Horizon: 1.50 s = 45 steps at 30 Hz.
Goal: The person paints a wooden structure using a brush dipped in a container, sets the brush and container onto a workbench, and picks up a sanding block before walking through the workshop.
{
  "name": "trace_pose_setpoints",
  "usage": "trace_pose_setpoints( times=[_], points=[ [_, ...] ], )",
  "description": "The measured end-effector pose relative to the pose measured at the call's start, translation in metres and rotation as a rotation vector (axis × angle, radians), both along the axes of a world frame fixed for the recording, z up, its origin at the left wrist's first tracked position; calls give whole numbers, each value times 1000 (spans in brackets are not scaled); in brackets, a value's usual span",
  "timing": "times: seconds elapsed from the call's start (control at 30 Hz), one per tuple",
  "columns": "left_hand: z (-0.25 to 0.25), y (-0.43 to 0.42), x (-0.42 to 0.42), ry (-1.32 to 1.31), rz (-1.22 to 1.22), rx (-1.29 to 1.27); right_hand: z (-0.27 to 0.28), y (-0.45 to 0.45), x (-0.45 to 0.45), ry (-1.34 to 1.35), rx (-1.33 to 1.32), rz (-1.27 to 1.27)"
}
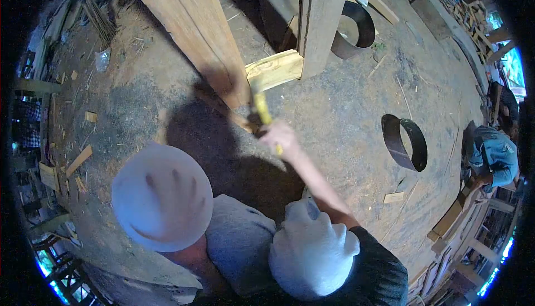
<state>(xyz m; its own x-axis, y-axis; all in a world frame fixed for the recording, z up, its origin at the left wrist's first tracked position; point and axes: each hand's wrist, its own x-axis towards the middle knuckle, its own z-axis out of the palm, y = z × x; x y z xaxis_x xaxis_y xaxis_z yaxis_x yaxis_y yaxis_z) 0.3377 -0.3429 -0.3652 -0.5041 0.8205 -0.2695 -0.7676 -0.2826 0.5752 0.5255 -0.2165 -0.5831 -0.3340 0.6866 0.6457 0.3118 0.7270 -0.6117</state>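
Observation:
My right hand (280, 137) is closed around a yellow-handled hammer (261, 108); both are blurred by motion. The hammer's head is by the left end of a short pale wooden crosspiece (277, 69), and whether they touch I cannot tell. This crosspiece sits between a thick wooden beam (203, 33) and a greyish wooden post (319, 30). My left forearm (192, 256) runs up to a pale, rounded shape (161, 197) with dark finger-like streaks. My left hand's fingers cannot be made out there. Another pale, lumpy rounded form (315, 250) is in front of my body.
Two dark metal rings (411, 144) stand on the dirt floor (345, 122) at the right. Wood scraps (79, 160) and a small block (393, 197) lie about. At the far right a person in blue (495, 155) sits low beside stacked planks (451, 217).

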Motion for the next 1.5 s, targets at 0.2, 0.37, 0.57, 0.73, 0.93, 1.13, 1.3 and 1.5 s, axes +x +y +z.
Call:
trace_pose_setpoints(
  times=[0.2,0.37,0.57,0.73,0.93,1.13,1.3,1.5],
  points=[
    [0,-1,0,6,0,-2,9,22,10,52,25,111],
    [2,-3,2,1,12,9,15,36,84,51,0,-424],
    [-2,2,4,-22,-17,40,30,30,34,-78,154,-205],
    [-5,13,2,-46,-56,81,52,-4,-22,-98,-104,199],
    [-19,25,-3,-116,-128,166,103,13,46,-74,-339,-375],
    [-40,38,0,-187,-238,140,249,-20,69,982,-280,-18],
    [-78,36,-4,-66,-383,63,285,-28,29,482,-568,207],
    [-30,23,-1,112,-259,-2,270,-28,-14,446,-825,446]
  ],
)
